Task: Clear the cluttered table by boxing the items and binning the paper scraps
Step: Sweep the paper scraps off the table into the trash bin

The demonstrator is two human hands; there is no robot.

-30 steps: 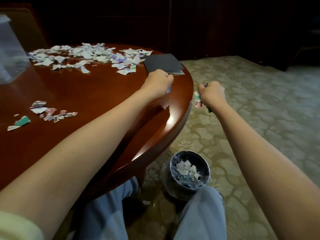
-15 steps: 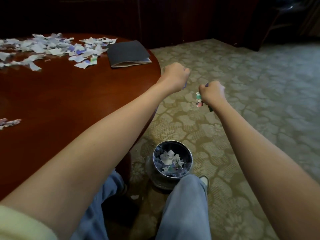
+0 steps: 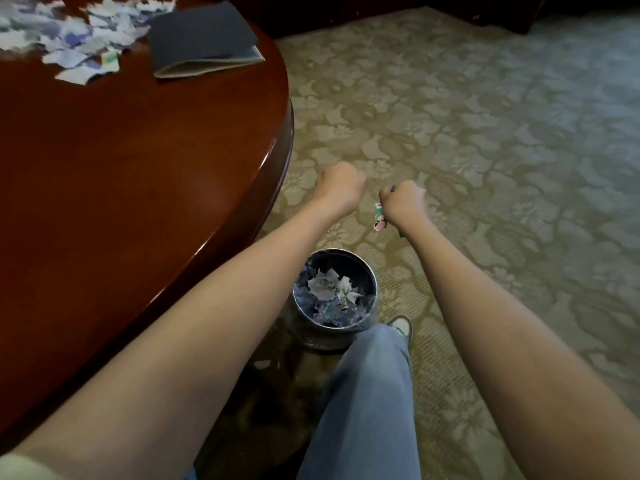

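Over carpet (image 3: 485, 140), right hand (image 3: 403, 202) half-hides scraps (image 3: 379, 216), seemingly paper

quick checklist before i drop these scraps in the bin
1. Right hand grips paper scraps: ok, they stick out of the fist.
2. Left hand holds something: cannot tell, the fist hides it.
3. Hands over the bin: cannot tell, they show beyond it.
4. Bin has room: ok, its contents lie below the rim.
5. Table cleared: not ok, a torn paper pile lies beside the dark folder.

text: none readable | paper scraps (image 3: 74, 58): print too blurred
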